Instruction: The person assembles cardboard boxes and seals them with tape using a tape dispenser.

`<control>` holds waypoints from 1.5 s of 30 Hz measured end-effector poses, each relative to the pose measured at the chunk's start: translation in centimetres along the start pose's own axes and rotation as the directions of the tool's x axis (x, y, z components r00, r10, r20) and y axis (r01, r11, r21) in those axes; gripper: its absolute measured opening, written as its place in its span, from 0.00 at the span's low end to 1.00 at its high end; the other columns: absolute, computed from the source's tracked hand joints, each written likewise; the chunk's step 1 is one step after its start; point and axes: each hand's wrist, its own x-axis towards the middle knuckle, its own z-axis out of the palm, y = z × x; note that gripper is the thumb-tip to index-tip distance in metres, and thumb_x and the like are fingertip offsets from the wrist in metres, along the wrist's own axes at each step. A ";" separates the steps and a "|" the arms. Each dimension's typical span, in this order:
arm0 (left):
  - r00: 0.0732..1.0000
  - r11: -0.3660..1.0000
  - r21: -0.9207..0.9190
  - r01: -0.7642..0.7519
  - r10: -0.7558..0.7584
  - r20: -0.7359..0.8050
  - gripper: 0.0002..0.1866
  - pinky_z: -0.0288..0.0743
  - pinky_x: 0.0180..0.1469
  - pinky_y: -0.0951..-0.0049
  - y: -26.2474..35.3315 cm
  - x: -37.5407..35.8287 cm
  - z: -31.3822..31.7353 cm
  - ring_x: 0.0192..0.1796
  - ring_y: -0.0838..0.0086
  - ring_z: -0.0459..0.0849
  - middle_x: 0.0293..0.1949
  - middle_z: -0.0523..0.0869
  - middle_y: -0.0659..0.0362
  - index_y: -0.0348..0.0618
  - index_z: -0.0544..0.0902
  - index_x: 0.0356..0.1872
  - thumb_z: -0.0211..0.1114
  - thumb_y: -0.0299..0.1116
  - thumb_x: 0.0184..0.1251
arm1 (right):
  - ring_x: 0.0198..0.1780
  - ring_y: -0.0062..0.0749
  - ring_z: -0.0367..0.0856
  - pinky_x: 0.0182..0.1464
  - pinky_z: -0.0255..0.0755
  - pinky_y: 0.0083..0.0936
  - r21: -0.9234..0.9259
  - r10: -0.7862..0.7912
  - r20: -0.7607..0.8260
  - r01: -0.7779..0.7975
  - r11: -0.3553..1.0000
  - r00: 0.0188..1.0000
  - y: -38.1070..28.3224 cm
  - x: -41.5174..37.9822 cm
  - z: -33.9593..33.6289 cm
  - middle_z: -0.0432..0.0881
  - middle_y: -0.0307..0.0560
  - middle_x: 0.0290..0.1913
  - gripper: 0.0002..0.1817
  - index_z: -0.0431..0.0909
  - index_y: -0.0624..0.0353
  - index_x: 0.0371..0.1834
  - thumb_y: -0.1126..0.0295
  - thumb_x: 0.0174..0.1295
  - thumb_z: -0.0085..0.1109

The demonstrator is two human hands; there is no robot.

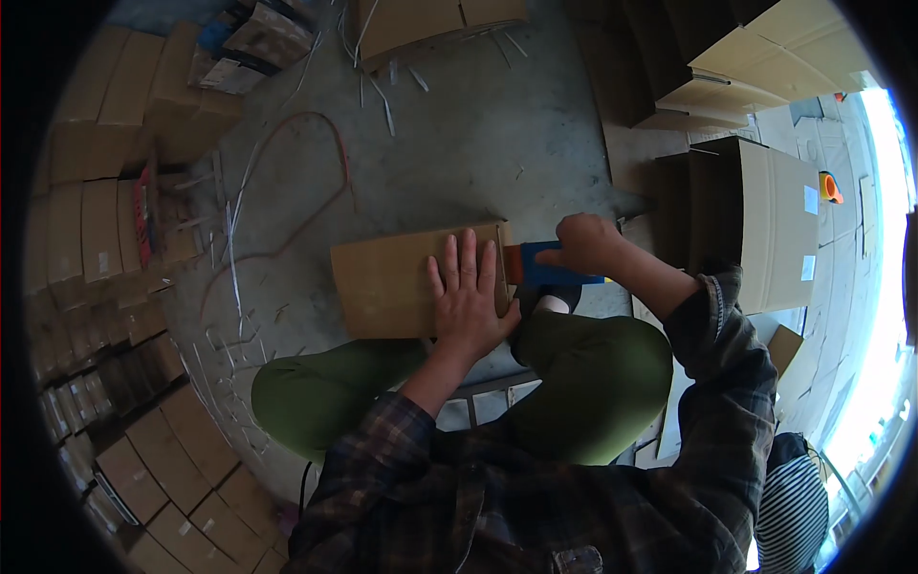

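No text, brand, number or sign is legible. Two pale labels, an upper label point(811, 199) and a lower label point(808, 268), are affixed to the large carton point(773, 225) at the right of the frame; their content cannot be read.

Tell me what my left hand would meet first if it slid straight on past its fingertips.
Probably the cardboard box ahead, once your left hand leaves the carton beneath it and crosses the floor; depth is unclear.
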 end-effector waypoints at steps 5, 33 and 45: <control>1.000 1.000 0.007 -0.002 0.002 0.004 0.48 0.30 0.75 0.43 -0.3 -0.2 -0.2 0.79 0.51 0.41 0.77 0.47 0.46 0.42 0.57 0.74 0.65 0.53 0.54 | 0.52 0.42 0.84 0.52 0.78 0.35 -0.099 0.079 0.154 -0.064 0.993 0.985 -5.0 1.6 -4.4 0.85 0.52 0.47 0.27 0.85 0.58 0.44 0.45 0.54 0.63; 0.944 0.913 -0.343 -0.222 0.113 -0.309 0.40 0.43 0.76 0.51 -8.6 -9.0 -5.4 0.78 0.58 0.52 0.75 0.58 0.54 0.42 0.62 0.72 0.67 0.44 0.59 | 0.39 0.38 0.88 0.38 0.79 0.33 -0.418 0.036 -0.326 -0.179 0.891 0.945 -8.8 4.4 0.1 0.87 0.49 0.34 0.18 0.77 0.59 0.53 0.63 0.62 0.54; 0.807 -0.461 -0.884 -0.076 -0.549 0.217 0.43 0.61 0.69 0.64 -16.0 -4.3 2.1 0.70 0.65 0.66 0.69 0.67 0.56 0.45 0.61 0.72 0.39 0.70 0.69 | 0.38 0.38 0.87 0.33 0.76 0.32 -0.385 -0.248 -0.095 0.195 0.902 0.964 -13.4 10.1 5.6 0.86 0.49 0.36 0.31 0.62 0.55 0.71 0.66 0.62 0.55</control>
